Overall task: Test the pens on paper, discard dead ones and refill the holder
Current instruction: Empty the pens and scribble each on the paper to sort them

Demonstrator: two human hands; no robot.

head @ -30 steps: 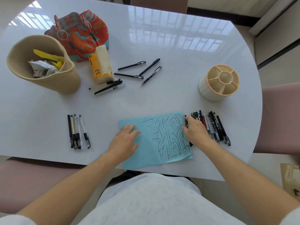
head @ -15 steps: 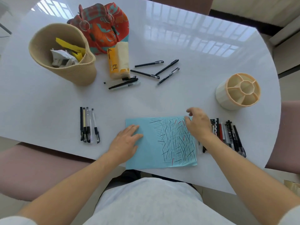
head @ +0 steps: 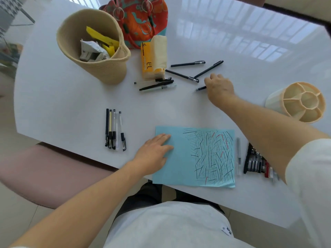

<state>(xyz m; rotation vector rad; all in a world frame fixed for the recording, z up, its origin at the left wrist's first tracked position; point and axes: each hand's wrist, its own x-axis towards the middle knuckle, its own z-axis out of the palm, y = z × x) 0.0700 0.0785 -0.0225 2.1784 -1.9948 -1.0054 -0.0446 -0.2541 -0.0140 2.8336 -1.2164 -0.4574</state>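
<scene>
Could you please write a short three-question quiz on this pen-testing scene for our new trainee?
1. True or false: the pen holder already holds pens.
2. Which hand rests flat on the blue paper?
A. left hand
B. right hand
C. neither
3. Fill in: the right hand has reached to the loose black pens beside the ____ tissue pack.

Key
1. False: every compartment that shows is empty.
2. A: the left hand lies on the paper's left edge, fingers straight.
3. Yellow. The right hand's fingers curl round a black pen there.
</scene>
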